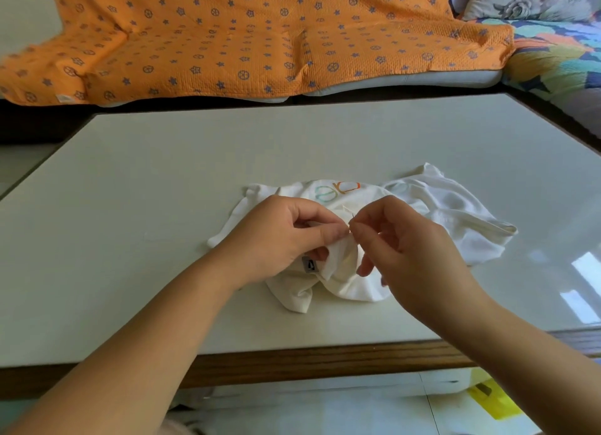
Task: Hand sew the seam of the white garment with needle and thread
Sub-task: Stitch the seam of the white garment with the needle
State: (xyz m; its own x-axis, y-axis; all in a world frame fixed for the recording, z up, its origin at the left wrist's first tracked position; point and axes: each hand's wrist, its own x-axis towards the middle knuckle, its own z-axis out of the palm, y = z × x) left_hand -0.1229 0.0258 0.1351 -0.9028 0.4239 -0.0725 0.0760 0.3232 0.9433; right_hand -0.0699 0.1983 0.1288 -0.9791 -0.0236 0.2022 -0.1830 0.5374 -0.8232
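White cloth of the garment [455, 213] lay crumpled at the middle of the table [162, 190], and I saw the left hand [283, 236] pinching a fold [338, 250] while the right hand [413, 242], just right of that fold, pinched the needle [352, 218], its long axis pointing far and slightly right.

White garment [422, 213] pinched in my left grip [279, 236]: soft cloth, matt, heavily creased. Printed mark [336, 190] on it lay flat, matt. Needle [353, 216] in my right grip [409, 249]: thin, dark, looked metal. Desk [162, 207] top was pale, smooth, glossy, mirrored window light at right; desk edge [325, 359] was brown grained wood. Orange blanket [227, 44] behind: crinkle-textured cloth, matt. Yellow bag [494, 402] below: looked thin plastic.
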